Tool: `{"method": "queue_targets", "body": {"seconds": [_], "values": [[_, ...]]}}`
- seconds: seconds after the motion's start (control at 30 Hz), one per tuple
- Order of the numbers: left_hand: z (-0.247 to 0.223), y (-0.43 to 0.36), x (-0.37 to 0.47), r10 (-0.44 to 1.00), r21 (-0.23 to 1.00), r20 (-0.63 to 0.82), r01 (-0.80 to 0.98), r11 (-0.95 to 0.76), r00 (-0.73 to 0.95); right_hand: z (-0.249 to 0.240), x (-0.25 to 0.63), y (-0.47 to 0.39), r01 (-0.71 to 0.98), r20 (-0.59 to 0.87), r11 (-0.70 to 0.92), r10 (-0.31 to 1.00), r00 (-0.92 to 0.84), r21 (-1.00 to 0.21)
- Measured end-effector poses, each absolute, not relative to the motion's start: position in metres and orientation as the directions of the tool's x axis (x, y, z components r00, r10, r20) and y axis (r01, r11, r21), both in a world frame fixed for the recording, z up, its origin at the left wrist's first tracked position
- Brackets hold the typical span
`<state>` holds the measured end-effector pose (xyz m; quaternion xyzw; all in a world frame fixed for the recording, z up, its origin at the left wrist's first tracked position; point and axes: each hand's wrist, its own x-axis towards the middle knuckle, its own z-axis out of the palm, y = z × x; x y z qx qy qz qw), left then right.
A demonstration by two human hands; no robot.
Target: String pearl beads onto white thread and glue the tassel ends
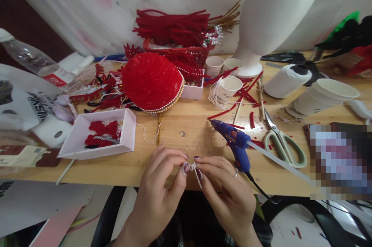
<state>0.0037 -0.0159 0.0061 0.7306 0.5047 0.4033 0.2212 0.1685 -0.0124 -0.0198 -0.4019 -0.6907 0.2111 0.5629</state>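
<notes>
Between my two hands, at the front edge of the table, is a small length of white string (192,167), bunched or looped in the middle. My left hand (164,179) pinches one side of it between thumb and fingertips. On the other side, my right hand (225,185), with a ring on one finger, pinches it too, and a white tail hangs below. Just right of my fingers lies a blue hot glue gun (232,138) with a clear glue stick in its back. A red rounded cap (151,80) with a beaded rim sits beyond my left hand.
To the left stands a white box (128,132) with red pieces inside. Green-handled scissors (283,144), a paper cup with string (229,88), a white thread spool (287,80) and a foam head (270,18) stand right and back. A red basket (180,51) holds red stems.
</notes>
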Motion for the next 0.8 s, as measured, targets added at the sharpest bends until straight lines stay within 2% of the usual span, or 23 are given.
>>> {"method": "queue_targets", "body": {"seconds": [0.27,0.53,0.8], "values": [[0.0058,-0.0159,0.0038,0.946,0.859,0.250,0.404,-0.316,0.208,-0.0206,0.1687,-0.0143,0.285,0.592,0.580,0.804,-0.052,-0.763],[0.0071,-0.0158,0.0044,0.961,0.929,0.187,0.282,-0.241,0.204,-0.0192,0.1698,-0.0123,0.314,0.605,0.592,0.794,-0.066,-0.743],[0.0012,-0.0176,0.0033,0.965,0.912,0.225,0.320,-0.256,0.132,-0.0206,0.1696,-0.0125,0.338,0.604,0.591,0.793,-0.079,-0.733]]}}
